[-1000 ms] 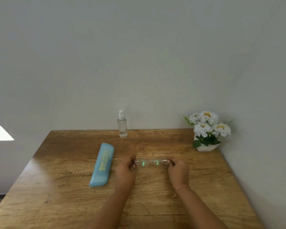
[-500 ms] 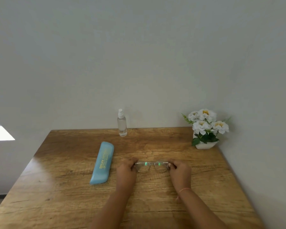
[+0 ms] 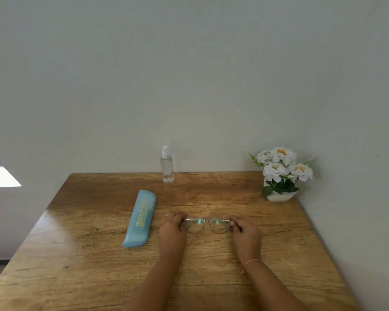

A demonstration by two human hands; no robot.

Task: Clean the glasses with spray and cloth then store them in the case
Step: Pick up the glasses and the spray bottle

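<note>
Case shut, long axis front-to-back, slightly tilted. Left hand and right hand pinch the ends of the glasses, fingers closed on the frame; long axis left-right, mid-counter. Spray bottle upright at back edge. Bare wood near front.

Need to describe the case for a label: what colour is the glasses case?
Light blue with yellow lettering; the case shows clearly in the head view.
</note>
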